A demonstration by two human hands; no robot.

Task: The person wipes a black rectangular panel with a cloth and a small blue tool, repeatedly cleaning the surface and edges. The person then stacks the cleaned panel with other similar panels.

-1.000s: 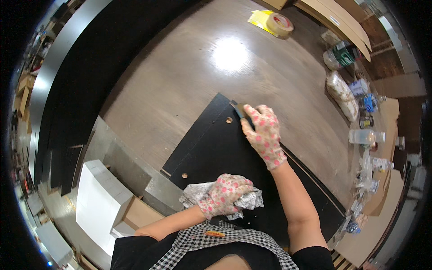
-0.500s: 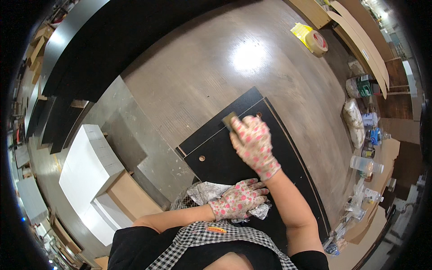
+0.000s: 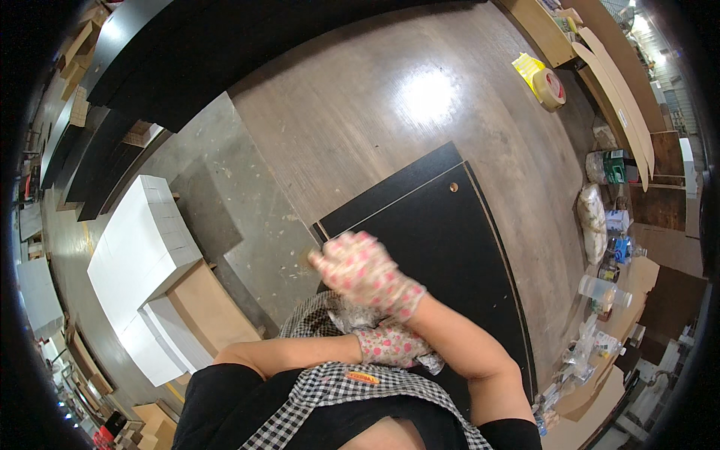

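While R hand [image 3: 367, 274] clasps tan block [image 3: 311, 257], can't tell L hand [image 3: 391, 346] grip by rag [image 3: 349, 316]; contents of clear btl [image 3: 600, 290] unclear.

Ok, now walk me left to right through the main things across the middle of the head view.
White boxy piece → right gloved hand → round hole in the black panel → tape roll → clear plastic bottle.
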